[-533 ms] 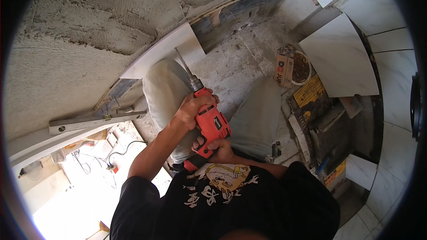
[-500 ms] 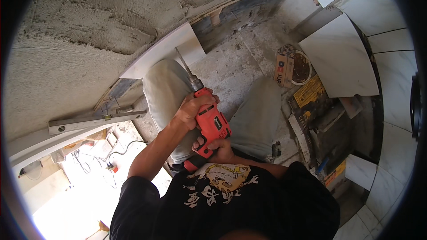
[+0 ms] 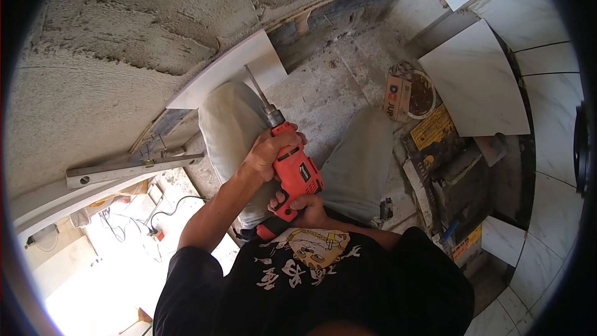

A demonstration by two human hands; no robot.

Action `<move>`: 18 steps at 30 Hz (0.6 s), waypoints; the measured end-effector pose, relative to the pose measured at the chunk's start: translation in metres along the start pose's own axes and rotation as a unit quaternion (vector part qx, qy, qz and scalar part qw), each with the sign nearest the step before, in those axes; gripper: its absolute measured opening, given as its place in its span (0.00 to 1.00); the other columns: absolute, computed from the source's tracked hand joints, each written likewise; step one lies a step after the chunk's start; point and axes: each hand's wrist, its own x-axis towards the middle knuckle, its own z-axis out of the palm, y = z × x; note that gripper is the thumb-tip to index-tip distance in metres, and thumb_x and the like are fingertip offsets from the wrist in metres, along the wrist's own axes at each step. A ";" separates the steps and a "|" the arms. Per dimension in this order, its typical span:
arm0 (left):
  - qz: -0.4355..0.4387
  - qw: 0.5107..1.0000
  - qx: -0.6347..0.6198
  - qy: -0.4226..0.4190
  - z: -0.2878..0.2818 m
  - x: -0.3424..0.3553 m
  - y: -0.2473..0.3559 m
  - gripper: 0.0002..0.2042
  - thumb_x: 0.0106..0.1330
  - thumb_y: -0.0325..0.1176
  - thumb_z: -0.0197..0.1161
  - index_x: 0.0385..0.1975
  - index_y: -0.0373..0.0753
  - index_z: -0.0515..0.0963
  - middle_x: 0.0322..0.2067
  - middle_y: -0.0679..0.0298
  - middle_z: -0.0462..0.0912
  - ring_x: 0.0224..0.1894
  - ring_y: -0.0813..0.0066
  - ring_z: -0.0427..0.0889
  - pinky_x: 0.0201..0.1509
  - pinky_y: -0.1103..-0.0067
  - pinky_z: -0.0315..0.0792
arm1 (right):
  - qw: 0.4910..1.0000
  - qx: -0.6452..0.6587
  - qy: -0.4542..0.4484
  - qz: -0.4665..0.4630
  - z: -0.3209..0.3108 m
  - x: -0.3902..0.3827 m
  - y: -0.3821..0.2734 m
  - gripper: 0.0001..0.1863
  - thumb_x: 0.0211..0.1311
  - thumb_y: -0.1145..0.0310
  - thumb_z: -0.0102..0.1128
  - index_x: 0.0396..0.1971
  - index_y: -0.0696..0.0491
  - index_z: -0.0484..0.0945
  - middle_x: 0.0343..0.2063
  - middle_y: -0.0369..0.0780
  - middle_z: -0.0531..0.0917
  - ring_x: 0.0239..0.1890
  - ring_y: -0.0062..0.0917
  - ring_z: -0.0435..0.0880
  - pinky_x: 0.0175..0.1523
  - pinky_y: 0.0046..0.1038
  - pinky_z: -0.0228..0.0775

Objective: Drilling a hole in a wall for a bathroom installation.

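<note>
Both my hands hold a red power drill (image 3: 296, 171) between my knees. My left hand (image 3: 272, 151) is wrapped round its front housing, just behind the metal chuck (image 3: 273, 115). Lower down, my right hand (image 3: 307, 209) grips the rear handle close to my shirt. A long drill bit (image 3: 256, 86) points away from me, up and to the left. In the picture its tip overlaps a white tile (image 3: 252, 62) leaning at the foot of the wall; whether it touches cannot be told.
A rough cement wall (image 3: 143, 31) rises ahead and left. A spirit level (image 3: 134, 171) lies at left. On the right are a cardboard box (image 3: 398, 94), a round tub (image 3: 423, 96), a leaning marbled tile (image 3: 476, 81) and a mortar-stained container (image 3: 460, 180). Cables (image 3: 115, 227) lie lower left.
</note>
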 end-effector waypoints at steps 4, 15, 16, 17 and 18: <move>0.001 1.000 0.002 0.008 0.001 -0.001 0.000 0.20 0.56 0.29 0.66 0.48 0.37 0.70 0.38 0.57 0.83 0.39 0.69 0.80 0.46 0.72 0.77 | 1.000 0.010 -0.004 0.004 0.001 0.000 0.001 0.32 0.40 0.79 0.56 0.53 0.56 0.70 0.33 0.40 0.81 0.43 0.37 0.81 0.56 0.40 0.72; -0.003 1.000 -0.012 0.005 0.001 -0.002 0.001 0.23 0.55 0.30 0.69 0.50 0.34 0.71 0.38 0.56 0.83 0.42 0.66 0.82 0.47 0.71 0.78 | 1.000 -0.005 -0.001 0.005 0.010 -0.001 -0.003 0.33 0.39 0.80 0.58 0.54 0.56 0.70 0.34 0.40 0.81 0.45 0.37 0.82 0.59 0.41 0.71; -0.002 1.000 -0.011 0.005 0.000 -0.001 0.001 0.23 0.55 0.30 0.69 0.50 0.34 0.71 0.38 0.56 0.83 0.42 0.66 0.82 0.47 0.71 0.78 | 1.000 -0.015 0.007 0.001 0.011 -0.001 -0.003 0.33 0.38 0.80 0.58 0.54 0.56 0.70 0.34 0.41 0.81 0.46 0.38 0.82 0.60 0.41 0.71; -0.001 1.000 -0.012 0.000 -0.001 0.000 -0.001 0.23 0.55 0.30 0.69 0.50 0.34 0.71 0.38 0.56 0.83 0.42 0.67 0.82 0.47 0.71 0.78 | 1.000 -0.015 0.006 0.001 0.013 -0.001 -0.004 0.33 0.38 0.80 0.58 0.54 0.56 0.70 0.34 0.41 0.81 0.46 0.38 0.82 0.60 0.41 0.71; 0.000 1.000 -0.013 -0.005 -0.002 0.000 0.000 0.22 0.55 0.30 0.69 0.49 0.34 0.71 0.38 0.57 0.83 0.41 0.67 0.82 0.47 0.71 0.78 | 1.000 -0.008 0.010 0.003 0.014 -0.001 -0.003 0.33 0.38 0.80 0.58 0.53 0.56 0.70 0.35 0.41 0.81 0.47 0.38 0.82 0.61 0.42 0.70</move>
